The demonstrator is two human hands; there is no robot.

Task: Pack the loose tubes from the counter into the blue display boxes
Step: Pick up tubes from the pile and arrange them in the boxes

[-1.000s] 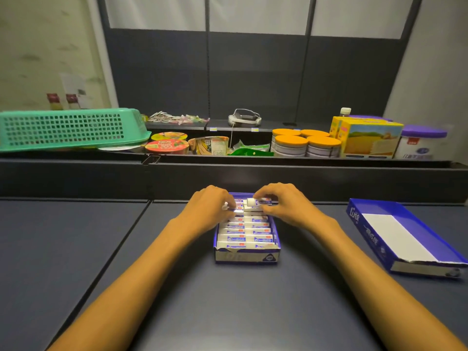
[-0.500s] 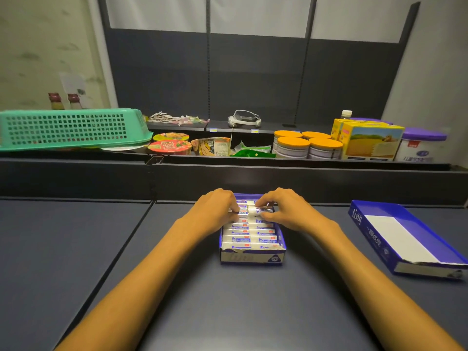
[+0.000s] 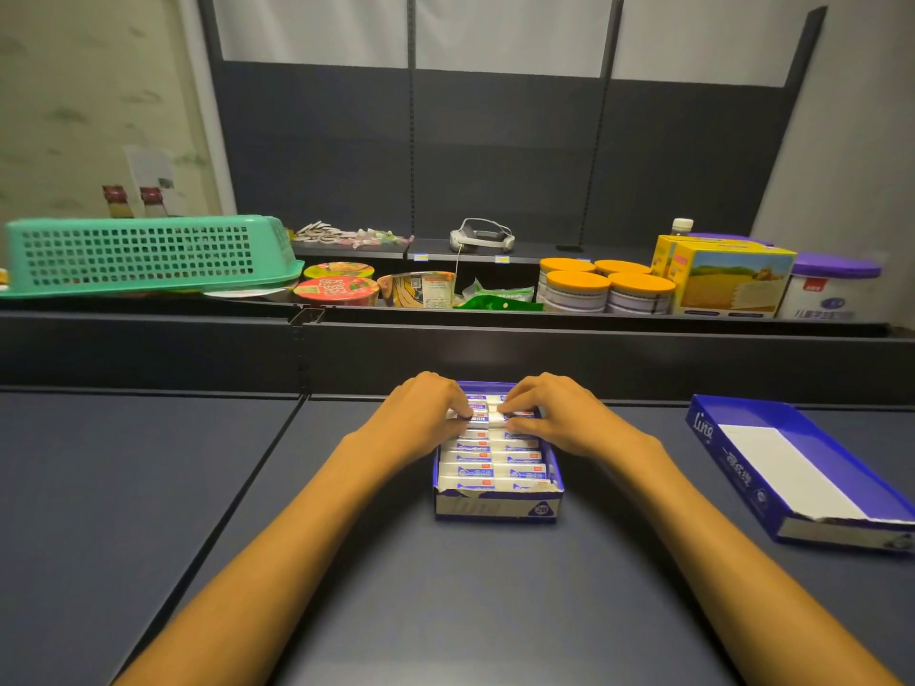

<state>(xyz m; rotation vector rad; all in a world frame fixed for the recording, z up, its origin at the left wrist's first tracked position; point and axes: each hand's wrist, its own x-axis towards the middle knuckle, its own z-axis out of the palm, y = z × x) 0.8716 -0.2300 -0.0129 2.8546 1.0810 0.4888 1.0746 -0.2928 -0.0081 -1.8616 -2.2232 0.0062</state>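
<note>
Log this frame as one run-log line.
phase: seating tube | left hand: on tube | right hand: on tube | box: nearly full | second box: empty

Both hands are resting over the far half of a small blue display box (image 3: 497, 507) sitting on the dark counter (image 3: 445, 611). The left hand (image 3: 426, 413) and right hand (image 3: 554, 413) are curling their fingertips down onto one white tube (image 3: 487, 417) — it is lying crosswise atop the packed row of tubes (image 3: 495, 462). To the right, well apart, an empty blue display box (image 3: 802, 472) is lying at an angle. Far behind — a green basket (image 3: 143, 255) and orange-lidded tubs (image 3: 604, 289) are lining the shelf.
</note>
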